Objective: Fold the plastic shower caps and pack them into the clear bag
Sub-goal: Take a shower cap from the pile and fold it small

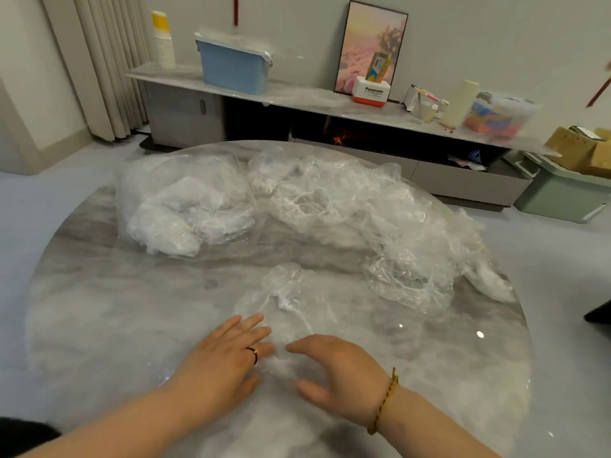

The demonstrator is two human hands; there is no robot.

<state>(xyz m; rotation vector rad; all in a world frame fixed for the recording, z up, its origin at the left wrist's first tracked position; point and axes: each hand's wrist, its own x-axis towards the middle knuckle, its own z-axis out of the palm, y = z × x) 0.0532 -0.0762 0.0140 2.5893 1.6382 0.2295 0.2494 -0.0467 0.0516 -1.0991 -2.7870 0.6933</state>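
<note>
One thin clear shower cap [291, 302] lies spread on the round marble table [109, 312] just in front of me. My left hand [224, 358] lies flat with straight fingers at the cap's near left edge. My right hand [337, 368] hovers or rests at its near right edge, fingers relaxed and thumb apart, holding nothing. A clear bag [185, 206] with folded white caps inside lies at the table's far left. A loose heap of crumpled caps [363, 219] stretches across the far middle and right.
Behind the table runs a low grey cabinet [297, 104] carrying a blue bin [234, 66], a framed picture [370, 47] and small boxes. A green crate [565, 193] and cardboard boxes [578, 147] stand on the floor at the right.
</note>
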